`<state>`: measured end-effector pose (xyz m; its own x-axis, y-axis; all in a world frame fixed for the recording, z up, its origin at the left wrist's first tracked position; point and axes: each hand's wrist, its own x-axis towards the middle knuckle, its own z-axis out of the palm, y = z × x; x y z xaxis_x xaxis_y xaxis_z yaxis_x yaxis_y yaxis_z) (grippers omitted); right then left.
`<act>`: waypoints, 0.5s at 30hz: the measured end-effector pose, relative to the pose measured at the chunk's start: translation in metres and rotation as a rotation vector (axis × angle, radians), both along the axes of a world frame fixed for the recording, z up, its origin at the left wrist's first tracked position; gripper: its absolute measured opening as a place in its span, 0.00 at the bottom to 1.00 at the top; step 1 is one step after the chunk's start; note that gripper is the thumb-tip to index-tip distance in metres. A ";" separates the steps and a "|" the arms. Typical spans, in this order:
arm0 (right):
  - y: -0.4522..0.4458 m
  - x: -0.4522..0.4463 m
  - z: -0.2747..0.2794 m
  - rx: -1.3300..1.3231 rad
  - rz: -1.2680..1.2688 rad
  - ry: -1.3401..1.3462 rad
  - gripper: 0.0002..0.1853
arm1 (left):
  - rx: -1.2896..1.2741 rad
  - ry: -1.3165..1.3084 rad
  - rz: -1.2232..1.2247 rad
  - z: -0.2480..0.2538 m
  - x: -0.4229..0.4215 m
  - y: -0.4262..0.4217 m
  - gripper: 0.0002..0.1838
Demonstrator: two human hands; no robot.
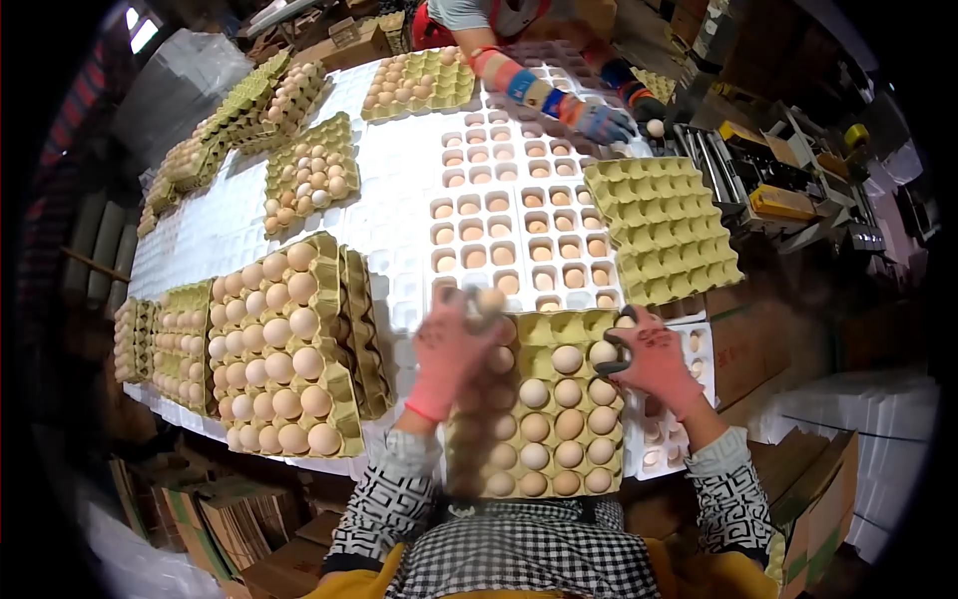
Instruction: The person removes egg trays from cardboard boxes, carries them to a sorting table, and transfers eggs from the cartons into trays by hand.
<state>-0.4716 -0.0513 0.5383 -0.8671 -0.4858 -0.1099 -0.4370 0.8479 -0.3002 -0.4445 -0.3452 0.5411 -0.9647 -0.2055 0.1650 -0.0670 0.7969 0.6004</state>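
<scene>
My left hand, in a pink glove with dark fingertips, is closed on an egg above the near egg tray's back left corner; motion blurs it slightly. My right hand, gloved the same way, curls its fingers round an egg at the tray's right edge. Another pale egg shows partly by its upper fingers. The yellow-green egg tray in front of me holds many eggs, with bare cups along its back. Just beyond lies a white foam tray with eggs sunk in its square pockets.
Stacked full egg trays stand on my left, others farther back. An unfilled egg tray lies at the right. Across the table, a co-worker's gloved hand reaches over the foam pockets. Metal rollers stand at the right.
</scene>
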 end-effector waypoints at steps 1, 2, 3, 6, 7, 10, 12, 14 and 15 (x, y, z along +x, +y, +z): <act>0.007 -0.005 -0.006 -0.151 -0.130 -0.097 0.33 | -0.040 -0.049 0.084 -0.003 -0.015 -0.008 0.22; 0.007 -0.008 -0.001 -0.401 -0.173 -0.060 0.30 | -0.076 -0.103 0.172 -0.004 -0.032 -0.015 0.21; -0.003 -0.012 0.007 -0.500 -0.261 -0.102 0.29 | -0.103 -0.222 0.145 -0.022 -0.052 -0.024 0.21; -0.040 -0.038 0.017 -0.614 -0.336 -0.109 0.25 | -0.127 -0.551 0.058 -0.078 -0.087 -0.040 0.24; -0.050 -0.047 0.011 -0.643 -0.289 -0.090 0.25 | -0.020 -0.457 0.097 -0.089 -0.083 -0.044 0.25; -0.087 -0.071 0.000 -0.689 -0.180 -0.155 0.24 | 0.198 -0.100 0.395 -0.108 -0.067 -0.060 0.23; -0.118 -0.084 -0.004 -0.591 -0.125 -0.209 0.23 | 0.422 0.213 0.550 -0.107 -0.056 -0.073 0.21; -0.159 -0.104 -0.030 -0.530 -0.029 -0.151 0.24 | 0.234 0.383 0.516 -0.119 -0.054 -0.087 0.21; -0.183 -0.114 -0.040 -0.510 0.028 -0.095 0.26 | 0.138 0.378 0.539 -0.127 -0.057 -0.092 0.23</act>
<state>-0.5852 -0.2343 0.4987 -0.8507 -0.5211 0.0692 -0.4082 0.5719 -0.7116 -0.5017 -0.4367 0.4145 -0.6021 -0.6859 0.4088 -0.1996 0.6250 0.7546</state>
